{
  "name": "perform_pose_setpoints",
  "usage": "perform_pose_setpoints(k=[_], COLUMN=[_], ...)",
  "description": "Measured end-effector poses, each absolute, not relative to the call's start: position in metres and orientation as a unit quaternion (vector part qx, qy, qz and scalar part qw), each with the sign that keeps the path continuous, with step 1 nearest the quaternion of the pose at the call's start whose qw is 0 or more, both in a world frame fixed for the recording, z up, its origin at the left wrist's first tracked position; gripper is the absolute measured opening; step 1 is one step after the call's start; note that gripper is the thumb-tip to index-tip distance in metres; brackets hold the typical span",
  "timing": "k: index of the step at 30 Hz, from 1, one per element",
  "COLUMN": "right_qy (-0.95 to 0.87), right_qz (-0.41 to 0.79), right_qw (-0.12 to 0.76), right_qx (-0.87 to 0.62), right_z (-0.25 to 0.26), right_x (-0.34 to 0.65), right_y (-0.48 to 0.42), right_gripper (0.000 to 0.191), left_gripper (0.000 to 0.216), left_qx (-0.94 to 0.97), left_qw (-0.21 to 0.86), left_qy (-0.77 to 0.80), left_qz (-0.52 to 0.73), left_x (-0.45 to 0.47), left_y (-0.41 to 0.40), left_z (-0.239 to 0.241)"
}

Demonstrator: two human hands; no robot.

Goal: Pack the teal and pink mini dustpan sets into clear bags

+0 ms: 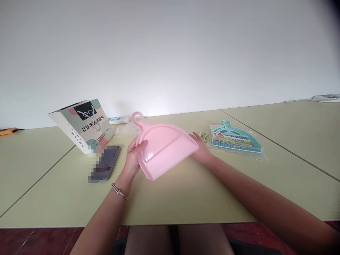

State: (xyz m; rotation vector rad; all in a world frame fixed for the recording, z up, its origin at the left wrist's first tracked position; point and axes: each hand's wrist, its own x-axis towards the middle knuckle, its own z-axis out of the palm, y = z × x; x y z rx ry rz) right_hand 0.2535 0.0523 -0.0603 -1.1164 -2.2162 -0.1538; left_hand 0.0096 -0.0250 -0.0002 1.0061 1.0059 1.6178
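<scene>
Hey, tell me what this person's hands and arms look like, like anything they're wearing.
The left hand and right hand are gloveless. A slim silver-coloured bracelet circles the left wrist; none shows on the right. No sleeves are visible.

Softly, evenly lit; glinting on the pink dustpan (166,143), slightly blurred; pixelated over the smartphone (112,161) left of it.

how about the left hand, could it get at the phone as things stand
Probably yes: the phone lies on the table near the left hand, nothing visible between them, though that hand is holding the pink dustpan.
</scene>
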Motion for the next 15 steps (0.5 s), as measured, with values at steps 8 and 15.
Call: perform_pose_setpoints(k=[8,15], right_qy=[-0.604,-0.627], right_qz=[0.027,0.133], right_qw=[0.639,0.648], right_qx=[-0.475,-0.412], right_z=[-0.031,-0.01], right_x=[0.283,0.256], right_y=[0.046,0.011], right_gripper=[0.028,0.036], left_gripper=[0.031,0.039], left_qx=[0.304,0.455], left_qw=[0.24,0.476], left_qy=[0.391,0.445], left_qz=[0.835,0.607], left_x=[-0.013,0.011], left_y=[-0.008,-0.016], left_z=[0.0,-0.014])
